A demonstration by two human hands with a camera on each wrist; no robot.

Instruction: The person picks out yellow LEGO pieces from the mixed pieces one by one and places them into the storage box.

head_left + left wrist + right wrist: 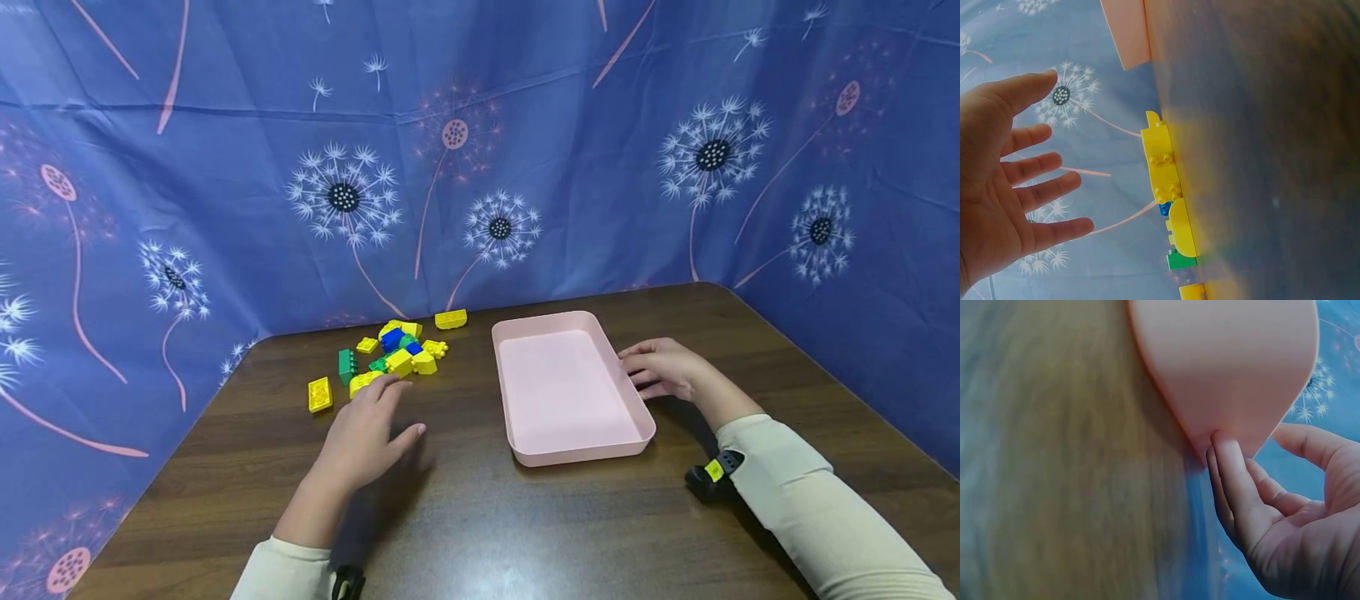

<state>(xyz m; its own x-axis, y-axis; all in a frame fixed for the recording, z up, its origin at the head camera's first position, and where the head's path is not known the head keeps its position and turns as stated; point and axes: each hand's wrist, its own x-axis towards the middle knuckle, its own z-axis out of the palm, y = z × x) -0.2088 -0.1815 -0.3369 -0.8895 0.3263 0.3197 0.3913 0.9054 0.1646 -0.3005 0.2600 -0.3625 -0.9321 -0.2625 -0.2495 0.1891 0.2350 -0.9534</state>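
Observation:
A pink tray (570,392) lies on the table, its long side angled. My right hand (663,369) is at the tray's right side; in the right wrist view the fingers (1235,469) meet its outer wall and the thumb (1304,440) is at the rim. My left hand (367,433) hovers with spread fingers just in front of a pile of toy building blocks. Near its fingertips is a yellow block (363,382). The left wrist view shows the left palm (991,200) holding nothing, with yellow blocks (1163,162) beyond it.
The pile has a blue block (392,339) and a green block (347,366) among several yellow ones. One yellow block (319,395) lies apart at the left, another yellow block (451,319) at the back. A blue dandelion-patterned cloth (570,167) hangs behind the wooden table (480,517).

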